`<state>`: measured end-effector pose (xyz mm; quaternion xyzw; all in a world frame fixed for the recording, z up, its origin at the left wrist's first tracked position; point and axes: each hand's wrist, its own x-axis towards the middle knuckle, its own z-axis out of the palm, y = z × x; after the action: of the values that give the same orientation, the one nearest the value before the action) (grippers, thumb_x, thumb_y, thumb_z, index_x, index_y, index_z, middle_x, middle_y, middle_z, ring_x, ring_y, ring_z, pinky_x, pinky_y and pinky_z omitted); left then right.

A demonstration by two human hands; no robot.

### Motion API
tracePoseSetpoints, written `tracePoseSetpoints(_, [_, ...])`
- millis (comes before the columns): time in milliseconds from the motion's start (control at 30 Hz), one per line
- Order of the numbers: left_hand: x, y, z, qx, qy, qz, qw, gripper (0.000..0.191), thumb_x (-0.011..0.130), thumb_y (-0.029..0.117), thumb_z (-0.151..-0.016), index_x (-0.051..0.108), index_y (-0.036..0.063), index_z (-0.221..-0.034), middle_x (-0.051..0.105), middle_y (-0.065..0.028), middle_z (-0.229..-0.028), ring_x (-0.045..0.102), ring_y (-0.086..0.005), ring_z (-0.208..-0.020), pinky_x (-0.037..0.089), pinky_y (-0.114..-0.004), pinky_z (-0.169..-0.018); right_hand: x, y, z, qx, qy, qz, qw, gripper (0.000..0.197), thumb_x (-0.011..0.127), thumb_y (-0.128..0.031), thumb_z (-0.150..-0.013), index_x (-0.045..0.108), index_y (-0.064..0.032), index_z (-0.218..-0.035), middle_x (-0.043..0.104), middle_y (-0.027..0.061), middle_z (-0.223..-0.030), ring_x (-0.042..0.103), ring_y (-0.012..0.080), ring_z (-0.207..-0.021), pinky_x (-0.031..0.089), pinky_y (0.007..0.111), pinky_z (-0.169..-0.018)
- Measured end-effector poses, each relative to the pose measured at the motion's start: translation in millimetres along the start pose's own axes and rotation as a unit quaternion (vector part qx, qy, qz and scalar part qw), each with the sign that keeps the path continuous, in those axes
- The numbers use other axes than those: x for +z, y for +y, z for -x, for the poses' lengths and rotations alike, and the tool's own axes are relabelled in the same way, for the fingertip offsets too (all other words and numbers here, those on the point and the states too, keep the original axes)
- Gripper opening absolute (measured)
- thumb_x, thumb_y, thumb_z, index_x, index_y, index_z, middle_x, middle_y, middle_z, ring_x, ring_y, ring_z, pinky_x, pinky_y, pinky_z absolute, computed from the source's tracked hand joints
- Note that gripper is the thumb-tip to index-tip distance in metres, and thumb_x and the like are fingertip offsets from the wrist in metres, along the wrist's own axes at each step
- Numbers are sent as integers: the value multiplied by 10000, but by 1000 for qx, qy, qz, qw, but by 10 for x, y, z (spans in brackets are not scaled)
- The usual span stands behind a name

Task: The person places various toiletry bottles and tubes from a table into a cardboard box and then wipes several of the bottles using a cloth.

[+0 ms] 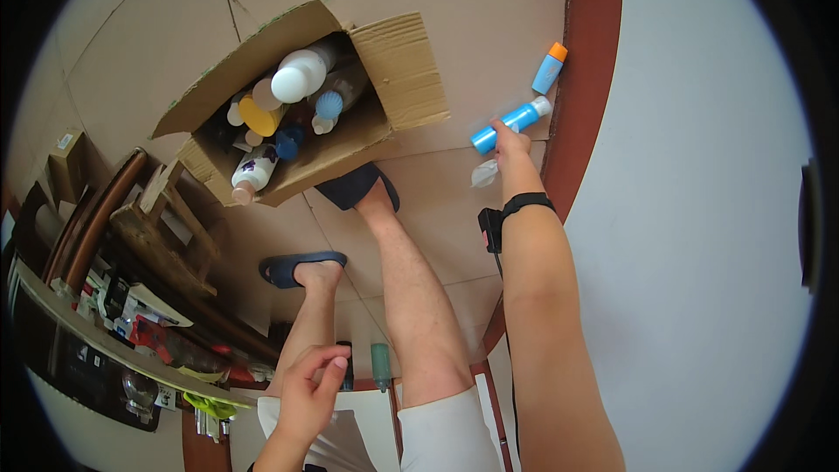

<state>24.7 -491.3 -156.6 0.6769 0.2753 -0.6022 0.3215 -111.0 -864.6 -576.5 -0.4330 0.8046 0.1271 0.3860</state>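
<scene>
My right hand (512,143) is closed around a shiny blue cylindrical bottle (488,137) with a clear-white cap, close to the floor by the wall. A thin white tissue or film (485,174) hangs out below the same hand. Just beyond the cap is a lighter blue bottle (548,73) with an orange cap, near the red-brown skirting. My left hand (309,383) hovers over my lap, fingers loosely curled, a small gap between thumb and forefinger, nothing visible in it. An open cardboard box (400,75) before my feet holds several bottles, among them a white one (300,75).
A wooden stool (167,223) stands left of the box. Further left is a cluttered shelf (151,334). Red-brown skirting (590,72) and a white wall (695,210) run along the right. A green bottle (380,367) stands behind my legs. A dark cable (510,367) trails from my right wrist.
</scene>
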Motion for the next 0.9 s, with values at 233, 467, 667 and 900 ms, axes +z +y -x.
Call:
tracePoseSetpoints(233, [-118, -195, 572, 28, 14, 57, 998, 199, 648, 149, -991, 681, -6, -1111, 682, -40, -975, 625, -95, -852, 516, -236, -753, -363, 925, 1405, -145, -105, 28, 983, 440, 798, -282, -840, 648, -6, -1148, 703, 103, -980, 666, 232, -873, 544, 425, -766])
tracePoseSetpoints(467, [-133, 147, 1401, 177, 29, 1, 984, 232, 690, 186, -953, 705, 17, -1111, 708, -58, -902, 657, -129, -823, 536, -265, -765, -1792, 586, 3225, -365, -25, 190, 911, 448, 840, -333, -752, 661, -11, -1008, 651, 186, -1000, 647, 341, -919, 516, 459, -821])
tracePoseSetpoints(667, [-783, 235, 2734, 263, 96, -72, 957, 386, 736, 286, -913, 681, 11, -1179, 709, -130, -1125, 693, -215, -988, 553, -337, -876, -2281, -219, 5667, -506, -260, 184, 801, 508, 835, -355, -769, 655, 0, -1084, 636, 192, -1059, 655, 348, -912, 538, 425, -806])
tracePoseSetpoints(900, [-1341, -387, 3917, 359, 90, 150, 917, 739, 754, 342, -923, 374, 0, -1456, 629, -117, -1286, 621, -199, -1146, 501, -361, -985, -2906, -32, 8070, -603, -489, 293, 557, 610, 797, -368, -808, 591, -20, -1265, 630, 194, -1135, 628, 331, -1006, 515, 406, -888])
